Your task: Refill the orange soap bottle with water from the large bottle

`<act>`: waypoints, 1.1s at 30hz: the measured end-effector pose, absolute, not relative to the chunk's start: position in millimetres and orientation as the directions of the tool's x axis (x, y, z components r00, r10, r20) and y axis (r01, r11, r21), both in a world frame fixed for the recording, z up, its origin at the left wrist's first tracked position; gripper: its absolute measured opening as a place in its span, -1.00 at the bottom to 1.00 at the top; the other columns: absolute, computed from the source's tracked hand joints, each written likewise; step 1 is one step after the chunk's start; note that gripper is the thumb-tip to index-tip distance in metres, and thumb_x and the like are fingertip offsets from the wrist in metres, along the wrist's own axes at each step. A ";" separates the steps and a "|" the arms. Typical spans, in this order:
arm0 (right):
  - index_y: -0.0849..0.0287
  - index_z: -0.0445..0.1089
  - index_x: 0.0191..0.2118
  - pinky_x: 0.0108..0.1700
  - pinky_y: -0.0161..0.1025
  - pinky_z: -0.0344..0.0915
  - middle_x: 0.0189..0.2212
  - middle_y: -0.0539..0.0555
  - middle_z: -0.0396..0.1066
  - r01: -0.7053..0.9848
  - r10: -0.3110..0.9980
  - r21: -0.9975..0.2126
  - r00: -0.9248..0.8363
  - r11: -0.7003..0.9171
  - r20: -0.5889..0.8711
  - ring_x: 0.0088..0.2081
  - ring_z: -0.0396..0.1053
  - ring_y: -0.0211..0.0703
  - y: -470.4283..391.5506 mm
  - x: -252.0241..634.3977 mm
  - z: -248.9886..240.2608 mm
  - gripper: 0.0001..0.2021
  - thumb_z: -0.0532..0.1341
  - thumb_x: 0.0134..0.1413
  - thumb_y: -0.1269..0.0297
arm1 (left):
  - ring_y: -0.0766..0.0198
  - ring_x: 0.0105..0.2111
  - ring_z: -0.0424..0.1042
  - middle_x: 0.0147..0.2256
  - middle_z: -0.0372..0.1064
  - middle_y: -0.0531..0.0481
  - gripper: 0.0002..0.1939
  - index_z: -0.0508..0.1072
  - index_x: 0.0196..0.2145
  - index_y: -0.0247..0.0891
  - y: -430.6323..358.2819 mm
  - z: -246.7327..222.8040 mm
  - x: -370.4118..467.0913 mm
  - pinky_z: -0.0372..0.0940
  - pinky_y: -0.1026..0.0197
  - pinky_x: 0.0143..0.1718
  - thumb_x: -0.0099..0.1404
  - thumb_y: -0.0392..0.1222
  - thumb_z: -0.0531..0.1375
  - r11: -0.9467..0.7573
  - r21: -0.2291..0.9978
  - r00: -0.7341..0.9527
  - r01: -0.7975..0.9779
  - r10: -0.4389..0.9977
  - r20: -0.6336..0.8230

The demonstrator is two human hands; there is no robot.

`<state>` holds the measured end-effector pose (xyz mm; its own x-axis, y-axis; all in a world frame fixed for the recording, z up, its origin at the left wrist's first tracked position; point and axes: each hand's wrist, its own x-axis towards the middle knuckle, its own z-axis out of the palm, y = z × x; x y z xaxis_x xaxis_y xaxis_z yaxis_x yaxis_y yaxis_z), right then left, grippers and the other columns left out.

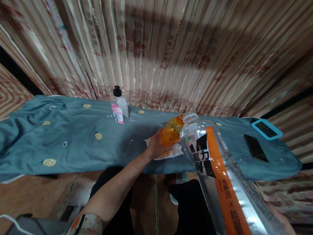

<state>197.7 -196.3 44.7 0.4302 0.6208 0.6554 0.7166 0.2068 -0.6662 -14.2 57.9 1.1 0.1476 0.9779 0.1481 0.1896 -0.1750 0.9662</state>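
My left hand [156, 145] is wrapped round an orange see-through bottle [171, 132] that stands on a white cloth or tissue [173, 152]. Liquid shows inside its lower part. At the right, my right hand [288, 227] grips the base end of a large clear bottle [229, 193] with an orange, black and silver label. This big bottle is tilted, its neck down at the orange bottle's mouth. Whether the two mouths touch I cannot tell. Part of my right hand is hidden behind the clear bottle.
A clear bottle with a black cap and pink label [119, 109] stands left on the blue-green cloth-covered table [71, 145]. To the right lie a dark phone [255, 148] and a blue-framed digital timer [266, 129]. Striped curtains [158, 50] hang behind. A white cable [9, 218] crosses the lower left.
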 end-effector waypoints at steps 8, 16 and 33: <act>0.08 0.31 0.36 -0.20 -0.06 0.40 0.10 0.21 0.46 0.697 0.625 -0.676 0.421 0.242 0.658 -0.10 0.47 0.14 -195.7 195.1 47.6 0.13 0.62 -0.49 0.04 | 0.05 -0.09 0.58 -0.12 0.57 -0.05 -0.42 0.39 -0.12 -0.18 56.1 5.9 -13.8 0.46 0.01 0.03 -0.10 -0.34 0.49 -0.144 0.972 0.159 0.186 0.981 0.115; 0.12 0.18 0.43 -0.11 -0.01 0.38 0.14 0.26 0.41 0.756 0.647 -0.604 0.332 0.253 0.687 -0.03 0.43 0.18 -193.8 198.1 47.9 0.19 0.61 -0.41 0.04 | 0.04 -0.09 0.59 -0.14 0.57 0.01 -0.38 0.39 -0.09 -0.16 57.6 2.3 -13.9 0.47 -0.09 0.06 -0.12 -0.35 0.49 -0.165 0.971 0.167 0.174 0.977 0.136; 0.07 0.10 0.47 -0.17 -0.07 0.44 0.17 0.20 0.38 0.834 0.658 -0.498 0.238 0.238 0.714 -0.04 0.46 0.14 -191.7 196.7 50.9 0.22 0.58 -0.38 -0.05 | 0.07 -0.12 0.60 -0.12 0.59 -0.04 -0.40 0.42 -0.07 -0.19 57.1 7.0 -14.4 0.50 -0.04 0.00 -0.07 -0.34 0.51 -0.156 0.962 0.160 0.223 0.979 0.122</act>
<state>196.7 -191.7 50.9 0.2384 0.6583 0.7140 0.8337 0.2383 -0.4981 -14.4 57.1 7.0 0.1604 0.9795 0.1218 0.2232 -0.1563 0.9622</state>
